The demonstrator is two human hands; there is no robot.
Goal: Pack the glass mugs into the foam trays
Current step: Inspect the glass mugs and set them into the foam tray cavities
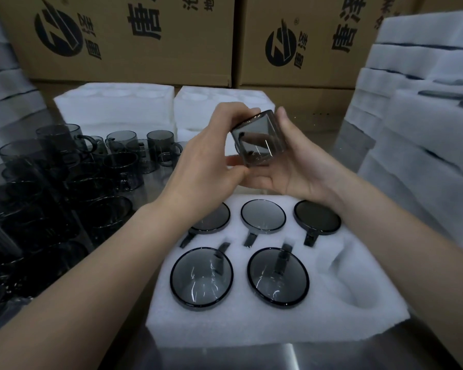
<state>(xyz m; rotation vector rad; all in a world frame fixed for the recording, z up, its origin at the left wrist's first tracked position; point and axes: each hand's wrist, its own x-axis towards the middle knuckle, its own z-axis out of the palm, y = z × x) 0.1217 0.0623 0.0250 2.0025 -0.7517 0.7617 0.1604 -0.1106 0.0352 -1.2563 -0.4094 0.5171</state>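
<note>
A smoky grey glass mug (256,140) is held tilted in the air above the table, gripped between my left hand (206,166) and my right hand (294,166). Below the hands lies a white foam tray (380,313) with six wells. Several wells hold mugs (201,276), seen from above as dark rims with handles. The front right well (350,279) holds nothing. Many loose grey mugs (59,177) stand crowded on the metal table at the left.
Two more foam trays (112,108) sit behind the hands. Stacks of filled foam trays (422,134) rise at the right, and more foam is at the far left. Printed cardboard boxes (134,38) wall off the back.
</note>
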